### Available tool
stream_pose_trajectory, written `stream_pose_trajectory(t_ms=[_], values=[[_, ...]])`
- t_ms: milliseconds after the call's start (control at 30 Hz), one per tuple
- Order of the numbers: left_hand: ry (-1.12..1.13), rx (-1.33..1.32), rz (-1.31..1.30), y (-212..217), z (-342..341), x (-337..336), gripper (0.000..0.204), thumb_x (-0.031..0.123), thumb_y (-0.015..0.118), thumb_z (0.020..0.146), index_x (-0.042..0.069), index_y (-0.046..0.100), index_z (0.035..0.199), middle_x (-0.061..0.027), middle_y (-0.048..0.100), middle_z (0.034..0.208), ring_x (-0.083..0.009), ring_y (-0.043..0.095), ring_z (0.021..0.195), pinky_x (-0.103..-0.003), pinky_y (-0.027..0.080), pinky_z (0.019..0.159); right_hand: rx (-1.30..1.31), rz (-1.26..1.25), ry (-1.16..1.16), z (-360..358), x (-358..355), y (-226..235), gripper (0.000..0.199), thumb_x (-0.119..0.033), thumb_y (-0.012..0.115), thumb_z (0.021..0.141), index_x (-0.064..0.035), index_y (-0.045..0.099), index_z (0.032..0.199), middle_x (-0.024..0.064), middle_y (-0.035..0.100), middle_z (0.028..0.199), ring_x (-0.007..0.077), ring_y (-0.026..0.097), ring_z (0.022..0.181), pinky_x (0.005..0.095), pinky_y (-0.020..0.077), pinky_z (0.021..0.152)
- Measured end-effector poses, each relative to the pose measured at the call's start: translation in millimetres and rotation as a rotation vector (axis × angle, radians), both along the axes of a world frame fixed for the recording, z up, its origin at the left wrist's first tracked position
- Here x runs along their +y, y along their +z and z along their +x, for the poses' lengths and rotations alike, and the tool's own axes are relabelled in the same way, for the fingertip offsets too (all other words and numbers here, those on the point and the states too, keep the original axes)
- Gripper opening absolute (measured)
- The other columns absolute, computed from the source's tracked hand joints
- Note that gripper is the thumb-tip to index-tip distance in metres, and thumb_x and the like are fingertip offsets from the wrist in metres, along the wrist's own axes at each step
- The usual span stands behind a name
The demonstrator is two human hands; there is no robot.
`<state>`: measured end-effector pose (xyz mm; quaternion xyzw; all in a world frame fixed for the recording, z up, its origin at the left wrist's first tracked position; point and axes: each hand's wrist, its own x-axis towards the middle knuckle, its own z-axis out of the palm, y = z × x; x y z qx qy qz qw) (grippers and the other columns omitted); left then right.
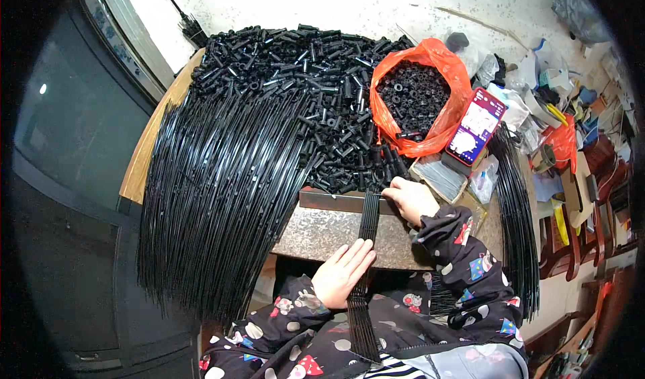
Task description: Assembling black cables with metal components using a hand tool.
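A flat row of thin black rods [369, 221] runs from the table edge down over my lap. Across it lies my left hand [344, 273], palm down with its fingers stretched out straight. My right hand [411, 200] is at the right end of a low dark bar [329, 199], close beside the upper ends of the rods. Its fingers are curled together, and what they hold, if anything, is too small to make out. Just beyond the bar spreads a big heap of short black tubular plastic parts [336, 152].
A thick sheaf of long black rods [222, 191] hangs over the table's left side; another bundle [516, 224] hangs at the right. An orange-red plastic bag [458, 70] holds small black rings. A lit phone [476, 128] leans near a clear box [440, 175]. Clutter fills the far right.
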<state>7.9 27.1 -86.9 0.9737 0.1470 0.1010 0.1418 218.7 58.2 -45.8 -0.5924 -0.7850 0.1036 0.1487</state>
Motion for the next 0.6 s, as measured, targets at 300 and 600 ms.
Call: stream_pose_trajectory(t_ms=[300,600], values=[[0.002,0.015,0.006,2.6,-1.3,0.8,0.069,0.036,0.054,0.057,-0.004,0.03,0.108,-0.0196,0.026,0.116,-0.0305,0.026,0.108,-0.037,0.022,0.086,-0.058,0.335,-0.071,-1.5,-1.8,-14.7,0.01,-0.014,0.051,0.064,-0.0063,0.05,0.072,0.0065,0.048,0.066,0.0231,0.047,0.064,0.0297,0.0392,0.055],[0.014,-0.023,-0.142,6.2,-2.0,2.2,0.072,0.026,0.057,0.052,-0.005,0.027,0.11,-0.0189,0.025,0.117,-0.0284,0.024,0.109,-0.036,0.022,0.087,-0.032,0.116,0.028,20.2,-12.1,-4.3,0.022,-0.006,0.048,0.059,-0.009,0.051,0.081,0.0066,0.047,0.072,0.0239,0.048,0.066,0.0298,0.0399,0.056]])
